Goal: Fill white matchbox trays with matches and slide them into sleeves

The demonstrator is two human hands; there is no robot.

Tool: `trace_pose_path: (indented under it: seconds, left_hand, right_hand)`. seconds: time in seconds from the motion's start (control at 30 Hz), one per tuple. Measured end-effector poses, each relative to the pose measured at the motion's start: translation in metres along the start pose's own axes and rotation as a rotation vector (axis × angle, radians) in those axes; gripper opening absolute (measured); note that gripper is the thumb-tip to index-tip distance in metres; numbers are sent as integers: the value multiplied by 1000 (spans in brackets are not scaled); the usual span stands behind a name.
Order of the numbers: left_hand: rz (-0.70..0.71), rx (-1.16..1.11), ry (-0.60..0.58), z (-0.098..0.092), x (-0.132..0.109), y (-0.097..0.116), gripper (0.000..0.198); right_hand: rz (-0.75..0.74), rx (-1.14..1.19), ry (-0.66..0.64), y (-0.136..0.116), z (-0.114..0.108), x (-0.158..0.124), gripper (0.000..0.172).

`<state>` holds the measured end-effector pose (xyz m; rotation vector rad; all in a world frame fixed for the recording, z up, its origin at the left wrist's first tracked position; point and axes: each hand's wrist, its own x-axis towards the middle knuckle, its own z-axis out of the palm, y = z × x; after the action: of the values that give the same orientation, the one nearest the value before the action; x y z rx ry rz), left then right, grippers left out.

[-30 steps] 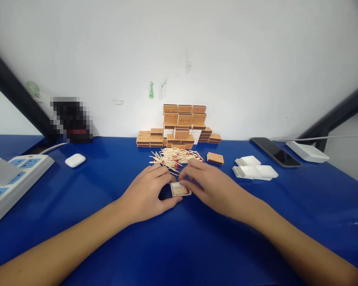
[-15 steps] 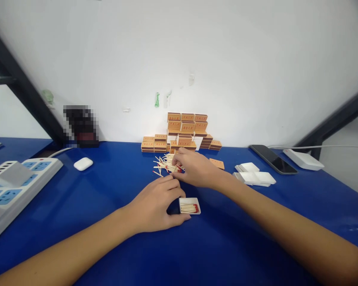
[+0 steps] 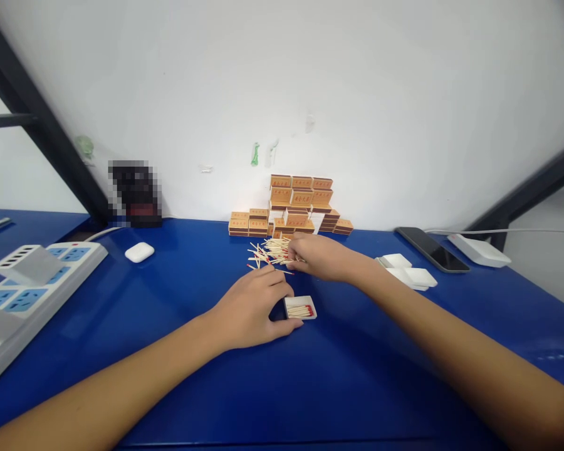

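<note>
My left hand point(image 3: 256, 307) rests on the blue table, its thumb and fingers closed around the left end of a small white matchbox tray point(image 3: 292, 300). Inside the tray lies a layer of matches point(image 3: 301, 311), red heads to the right. Behind it, a loose heap of matches point(image 3: 275, 248) spreads over the table. My right hand point(image 3: 317, 254) is at the right side of that heap, fingers curled down and closed on some matches; how many is hidden. Orange matchboxes point(image 3: 302, 197) stand stacked against the wall, just beyond the heap.
White empty trays point(image 3: 416, 277) lie right of my right forearm, partly covered by it. Farther right are a black phone point(image 3: 432, 249) and a white box-shaped device point(image 3: 479, 250) with a cable. A power strip point(image 3: 42, 291) and white earbud case point(image 3: 140, 252) sit left.
My right hand has shifted slightly rightward along the heap, and some matches have moved. An orange matchbox beside it is now hidden. My left hand keeps the tray; the view has shifted slightly.
</note>
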<state>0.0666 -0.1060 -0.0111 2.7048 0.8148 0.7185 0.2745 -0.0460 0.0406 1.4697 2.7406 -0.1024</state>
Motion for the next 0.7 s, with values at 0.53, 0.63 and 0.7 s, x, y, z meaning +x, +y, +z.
trace_pose_path:
  seconds: [0.53, 0.63, 0.7]
  left_hand:
    - [-89, -18, 21, -1, 3, -9, 28]
    - [-98, -9, 45, -1, 3, -9, 28]
    - [-109, -5, 53, -1, 4, -9, 28]
  right_hand:
    - [-26, 201, 142, 26, 10, -29, 23]
    - [-1, 345, 217, 19, 1, -39, 24]
    - [20, 446, 223, 10, -5, -46, 28]
